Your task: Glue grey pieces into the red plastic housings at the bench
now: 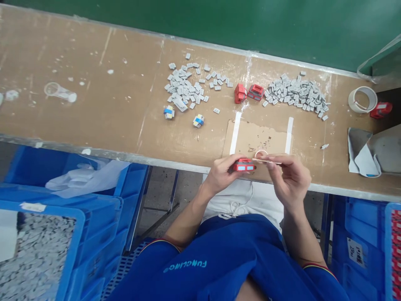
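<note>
Gray tiles (183, 85) are lying in two heaps on the surface (103, 125) beyond the left grip (221, 175), while blue crates (94, 234) are sitting below.

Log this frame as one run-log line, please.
left hand: holds red block | right hand: pinches pale strip | nearby: cardboard sheet, gray tile pile

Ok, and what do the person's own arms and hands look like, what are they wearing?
The left hand and right hand are bare, without gloves, and the forearms are uncovered. The short left sleeve and right sleeve have red-and-yellow edging, on a blue top with pale blue lettering.
</note>
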### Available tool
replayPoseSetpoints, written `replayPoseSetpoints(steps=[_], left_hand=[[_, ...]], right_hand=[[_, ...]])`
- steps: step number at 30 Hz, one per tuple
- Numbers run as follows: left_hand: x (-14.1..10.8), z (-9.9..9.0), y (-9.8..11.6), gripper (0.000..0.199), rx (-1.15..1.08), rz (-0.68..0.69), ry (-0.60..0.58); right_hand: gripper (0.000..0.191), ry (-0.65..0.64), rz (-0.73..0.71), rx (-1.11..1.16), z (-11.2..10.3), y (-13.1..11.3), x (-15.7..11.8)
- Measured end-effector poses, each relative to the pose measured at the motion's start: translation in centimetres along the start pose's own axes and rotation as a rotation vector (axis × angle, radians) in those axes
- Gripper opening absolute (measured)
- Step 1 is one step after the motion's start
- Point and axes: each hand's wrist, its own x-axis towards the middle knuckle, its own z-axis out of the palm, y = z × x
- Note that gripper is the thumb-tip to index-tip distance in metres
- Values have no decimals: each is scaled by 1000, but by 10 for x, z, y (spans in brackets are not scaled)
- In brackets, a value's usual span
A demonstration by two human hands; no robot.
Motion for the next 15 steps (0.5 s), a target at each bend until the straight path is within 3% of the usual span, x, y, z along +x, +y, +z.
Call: replayPoseSetpoints(steps=[4, 9, 11, 13, 15], left_hand=[[0, -1, -1, 36, -13, -19, -5], [-1, -4, 0, 37, -48, -57, 5], [-2, -6, -1, 37, -64, -77, 15], [-1, -7, -2, 35, -90, -79, 20], [0, -7, -3, 33, -118, -75, 30]], right_hand=[[6, 96, 14, -98, -13, 14, 3], [8, -80, -5, -215, -9, 23, 3], [24, -167, -4, -226, -12, 24, 6], [40, -212, -29, -193, -20, 29, 20], [36, -170, -56, -186, -32, 41, 49]])
